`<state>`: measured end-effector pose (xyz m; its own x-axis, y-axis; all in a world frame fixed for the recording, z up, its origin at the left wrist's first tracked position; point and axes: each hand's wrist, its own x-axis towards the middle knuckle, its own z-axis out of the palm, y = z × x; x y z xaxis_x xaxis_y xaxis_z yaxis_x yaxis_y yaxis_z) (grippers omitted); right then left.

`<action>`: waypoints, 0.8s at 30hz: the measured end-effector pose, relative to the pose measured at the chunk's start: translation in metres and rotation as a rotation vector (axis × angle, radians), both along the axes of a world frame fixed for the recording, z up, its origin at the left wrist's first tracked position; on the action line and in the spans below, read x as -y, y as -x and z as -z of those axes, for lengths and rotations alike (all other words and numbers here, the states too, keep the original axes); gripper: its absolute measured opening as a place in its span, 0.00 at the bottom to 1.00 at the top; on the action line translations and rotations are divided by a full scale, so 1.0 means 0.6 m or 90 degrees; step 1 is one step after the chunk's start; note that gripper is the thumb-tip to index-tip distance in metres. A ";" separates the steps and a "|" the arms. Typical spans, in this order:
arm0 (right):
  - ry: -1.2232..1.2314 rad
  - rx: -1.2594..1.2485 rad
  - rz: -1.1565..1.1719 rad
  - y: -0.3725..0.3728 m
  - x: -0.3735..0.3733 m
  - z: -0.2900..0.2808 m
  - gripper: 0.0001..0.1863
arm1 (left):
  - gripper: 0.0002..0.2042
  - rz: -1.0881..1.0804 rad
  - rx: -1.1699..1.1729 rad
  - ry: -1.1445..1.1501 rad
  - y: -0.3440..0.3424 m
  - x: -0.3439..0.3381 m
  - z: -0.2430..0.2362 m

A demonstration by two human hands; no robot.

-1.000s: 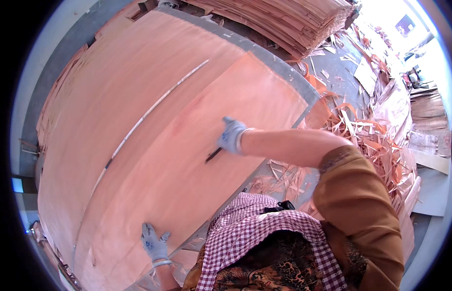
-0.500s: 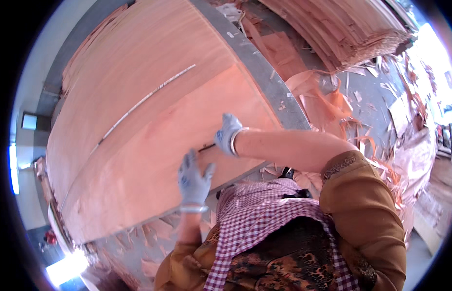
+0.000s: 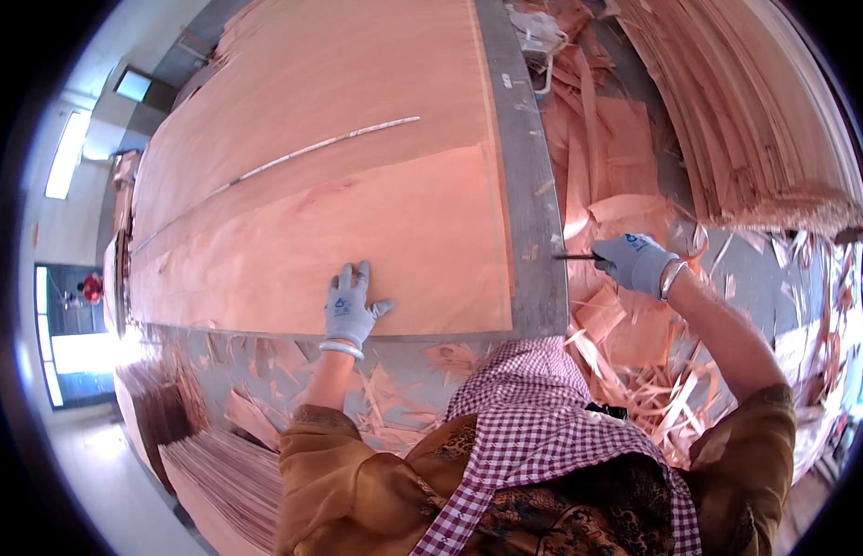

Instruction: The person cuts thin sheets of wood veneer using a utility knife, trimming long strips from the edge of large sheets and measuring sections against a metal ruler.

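Observation:
My left hand [image 3: 352, 306], in a pale grey-blue glove, lies open on a pink wood veneer sheet [image 3: 420, 237], fingers spread near its front edge. My right hand [image 3: 635, 266], gloved alike, grips a thin dark blade [image 3: 571, 258], which reaches over the right edge of the grey table [image 3: 536, 292], beside the sheet's end. A long pale marked strip [image 3: 329, 140] lies across the larger veneer layer [image 3: 353, 69] beyond.
A tall veneer stack [image 3: 737, 111] stands at right. Orange scraps and ribbons [image 3: 626, 167] lie beside and below the table. More veneer stacks [image 3: 209, 473] are at lower left. Windows [image 3: 68, 148] and grey walls are on the left.
My right hand with the blade has moved right, off the veneer to the table's right edge. My left hand has shifted to the front middle of the sheet. The view has turned.

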<state>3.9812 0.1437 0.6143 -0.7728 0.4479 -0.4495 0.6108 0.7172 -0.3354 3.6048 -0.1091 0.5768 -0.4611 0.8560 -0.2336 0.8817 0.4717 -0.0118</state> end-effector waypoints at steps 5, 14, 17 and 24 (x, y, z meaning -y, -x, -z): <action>0.029 -0.376 0.023 0.131 -0.114 0.024 0.10 | 0.41 -0.010 0.002 -0.031 0.018 0.010 0.016; 0.175 -0.286 0.059 0.346 -0.211 0.099 0.18 | 0.42 -0.116 -0.006 -0.012 -0.003 0.000 -0.008; 0.192 -0.271 0.016 0.370 -0.227 0.105 0.16 | 0.43 -0.133 -0.012 0.000 -0.006 -0.003 -0.009; 0.302 -0.377 -0.003 0.406 -0.333 0.155 0.11 | 0.47 -0.202 -0.084 -0.014 -0.020 -0.046 -0.012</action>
<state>3.7374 0.3435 0.5212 -0.9467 0.3055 -0.1019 0.2291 0.4166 -0.8797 3.6168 -0.0815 0.5840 -0.7300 0.6696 -0.1369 0.6828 0.7235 -0.1020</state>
